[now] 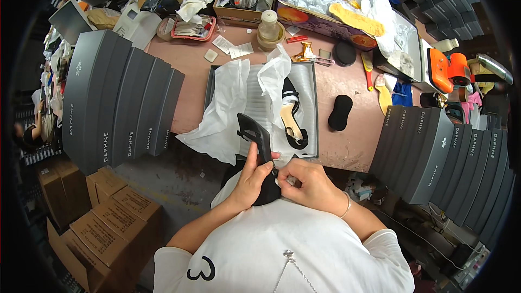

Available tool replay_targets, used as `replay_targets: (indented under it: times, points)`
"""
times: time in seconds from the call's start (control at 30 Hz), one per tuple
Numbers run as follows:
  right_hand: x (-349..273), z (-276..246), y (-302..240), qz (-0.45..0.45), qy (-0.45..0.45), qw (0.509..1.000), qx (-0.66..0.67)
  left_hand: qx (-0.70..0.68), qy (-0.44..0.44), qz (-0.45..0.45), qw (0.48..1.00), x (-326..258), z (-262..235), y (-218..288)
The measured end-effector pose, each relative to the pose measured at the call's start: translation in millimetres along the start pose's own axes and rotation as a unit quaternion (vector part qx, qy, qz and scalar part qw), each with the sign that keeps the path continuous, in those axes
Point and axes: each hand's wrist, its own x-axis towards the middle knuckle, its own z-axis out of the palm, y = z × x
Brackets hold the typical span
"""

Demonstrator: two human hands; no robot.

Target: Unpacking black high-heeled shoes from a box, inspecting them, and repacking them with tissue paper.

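Black high-heeled shoe (pixel 259 146) held in front of the chest, above the table's near edge. Long axis runs up-left to down-right; heel end points up-left, away from the person.

Left hand (pixel 251 180) wrapped around the shoe's lower part. Right hand (pixel 306 182) closed on the same end, fingertips pinching.

Count: one shoe in hand, one second shoe (pixel 293 115) lying in the open grey shoebox (pixel 313 109) on white tissue paper (pixel 230 108).
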Motion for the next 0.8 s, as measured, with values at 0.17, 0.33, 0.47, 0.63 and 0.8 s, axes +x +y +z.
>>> replay_targets:
  times: [0.17,0.33,0.47,0.63,0.8]
  points:
    - [-4.9,-4.1,3.1,-0.013,-0.029,0.999,-0.021,-0.023,-0.001,-0.003,1.0,1.3,-2.8,-0.9]
    - [-8.8,-12.9,2.7,0.0,0.042,0.999,0.032,-0.06,-0.02,0.006,0.998,1.9,3.7,12.5]
    - [-8.7,-11.0,6.8,-0.017,0.032,0.999,0.032,-0.083,-0.035,-0.007,0.996,2.4,3.4,15.3]
    - [-7.2,-9.3,4.3,-0.015,0.007,0.999,0.036,-0.083,-0.035,-0.009,0.996,2.2,4.0,16.5]
    - [-5.3,-4.6,0.6,-0.005,0.013,0.999,0.029,-0.075,-0.031,-0.01,0.997,2.0,2.5,12.2]
